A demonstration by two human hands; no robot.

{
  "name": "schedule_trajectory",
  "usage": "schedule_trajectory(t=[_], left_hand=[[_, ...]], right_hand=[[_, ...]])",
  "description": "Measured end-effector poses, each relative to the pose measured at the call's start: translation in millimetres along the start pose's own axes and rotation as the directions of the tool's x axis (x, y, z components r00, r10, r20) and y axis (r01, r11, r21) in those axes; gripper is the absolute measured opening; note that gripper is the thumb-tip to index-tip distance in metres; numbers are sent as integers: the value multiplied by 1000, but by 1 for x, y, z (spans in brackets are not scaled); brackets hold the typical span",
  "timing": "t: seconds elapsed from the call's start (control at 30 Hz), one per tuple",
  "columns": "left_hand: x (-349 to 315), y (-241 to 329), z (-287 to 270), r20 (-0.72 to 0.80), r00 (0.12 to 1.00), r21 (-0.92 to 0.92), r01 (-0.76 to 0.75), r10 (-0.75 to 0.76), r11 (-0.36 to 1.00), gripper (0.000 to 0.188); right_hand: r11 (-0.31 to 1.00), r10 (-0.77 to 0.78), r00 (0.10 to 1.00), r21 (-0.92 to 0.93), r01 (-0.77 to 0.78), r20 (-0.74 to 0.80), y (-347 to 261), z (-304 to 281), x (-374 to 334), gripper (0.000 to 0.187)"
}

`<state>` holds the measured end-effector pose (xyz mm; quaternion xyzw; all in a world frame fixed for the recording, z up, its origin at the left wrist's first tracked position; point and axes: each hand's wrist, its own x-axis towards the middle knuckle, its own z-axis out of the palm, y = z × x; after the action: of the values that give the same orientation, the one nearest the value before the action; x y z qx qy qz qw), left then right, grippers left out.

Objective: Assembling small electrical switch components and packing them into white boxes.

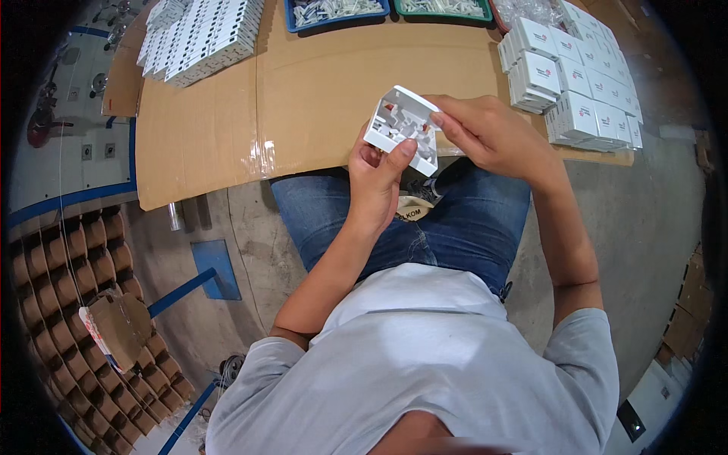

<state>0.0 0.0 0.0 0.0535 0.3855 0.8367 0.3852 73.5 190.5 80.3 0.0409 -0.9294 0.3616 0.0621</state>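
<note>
Above my lap, at the table's near edge, is a small white plastic box (403, 126) with its inside facing up. Moulded ribs and clips show in it, with small reddish-orange spots near its walls. My left hand (373, 182) is closed round its near left side, thumb over the near wall and fingers underneath. At the box's right edge, my right hand (497, 140) is closed in a pinch, thumb and forefinger on the rim. Whether a small part is also between those fingers cannot be made out.
Cardboard (318, 98) covers the table. Stacks of small white cartons stand at the far left (205, 38) and right (595, 106). A blue tray (337, 24) and a green tray (447, 18) hold small whitish parts. A divided cardboard crate (83, 258) is at lower left.
</note>
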Motion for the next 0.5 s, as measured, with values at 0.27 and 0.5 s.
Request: schedule_trajectory(t=[0.27,0.5], left_hand=[[7,1,-1,26,1000,-8,-3,3,1000,76],[34,-19,-47,136,981,436,-181,135,882,95]], right_hand=[[992,-16,979,118,41,-205,20,7,1,27],[717,629,708,591,-369,-321,113,60,-15,21]])
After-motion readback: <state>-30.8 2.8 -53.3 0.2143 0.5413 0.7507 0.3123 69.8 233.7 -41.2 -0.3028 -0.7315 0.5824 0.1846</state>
